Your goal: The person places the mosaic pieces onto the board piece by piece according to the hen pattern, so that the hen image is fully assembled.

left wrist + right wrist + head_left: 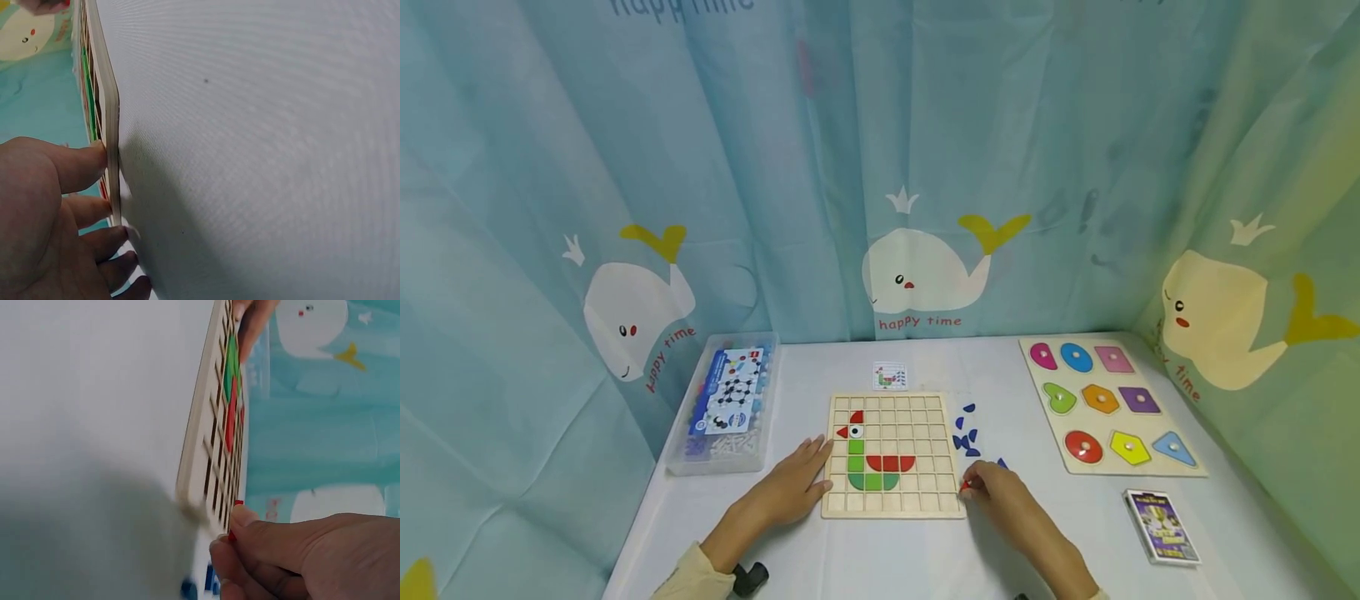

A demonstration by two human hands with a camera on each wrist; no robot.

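A wooden grid board (925, 425) lies on the white table, with green and red pieces and a round eye piece set in it in a bird-like shape. My left hand (786, 483) rests at the board's left edge, thumb and fingers touching the rim in the left wrist view. At the lower right corner of the board, my right hand (1003, 500) pinches a small red piece (239, 502) between thumb and finger. Its exact shape is mostly covered by the fingers. Several dark blue pieces (969, 408) lie scattered right of the board.
A small pattern card (890, 376) lies behind the board. To the left is a clear plastic box (737, 446) of parts. On the right are a knobbed shape puzzle (1117, 372) and a purple card pack (1161, 527). A whale-printed curtain (820, 167) surrounds the table.
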